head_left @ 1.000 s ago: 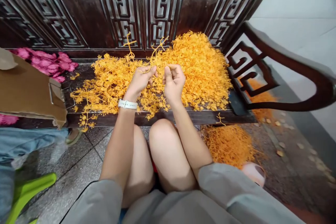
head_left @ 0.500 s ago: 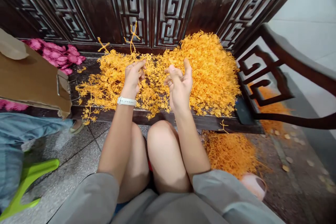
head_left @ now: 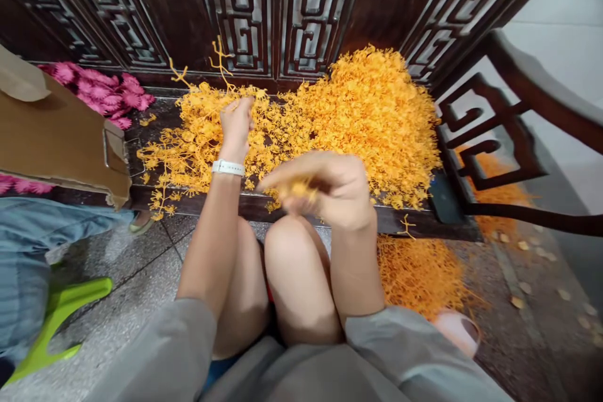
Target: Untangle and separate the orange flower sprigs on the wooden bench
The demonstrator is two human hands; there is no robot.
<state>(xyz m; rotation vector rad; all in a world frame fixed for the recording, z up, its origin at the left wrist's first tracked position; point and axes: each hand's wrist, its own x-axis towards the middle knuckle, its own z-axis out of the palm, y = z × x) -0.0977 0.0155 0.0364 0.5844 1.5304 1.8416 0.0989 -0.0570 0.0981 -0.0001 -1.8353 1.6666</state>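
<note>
My left hand (head_left: 237,122), wearing a white wristband (head_left: 228,168), is over the left pile of orange-yellow plastic flowers (head_left: 174,157). Its fingers are curled closed, and what they pinch is hidden. My right hand (head_left: 336,188) is in front of the bench's near edge, raised above my knees and smeared by motion. Between its thumb and fingers shows a small orange-yellow plastic flower piece (head_left: 301,190). A taller heap of loose orange-yellow flowers (head_left: 381,119) lies beyond the right hand. Bare branched stems (head_left: 221,63) stick up behind the left hand.
The dark wooden bench (head_left: 400,221) has a carved back and a right armrest (head_left: 499,119). A cardboard box (head_left: 61,138) and pink flowers (head_left: 106,97) are at left. Orange stems (head_left: 419,276) pile on the floor. A person's jeans leg (head_left: 61,226) and green stool (head_left: 61,314) are at left.
My right hand has come back toward me from the flowers and rises closer to the camera, its fingers now closed around a flower piece. My left hand has moved slightly left and curled tighter.
</note>
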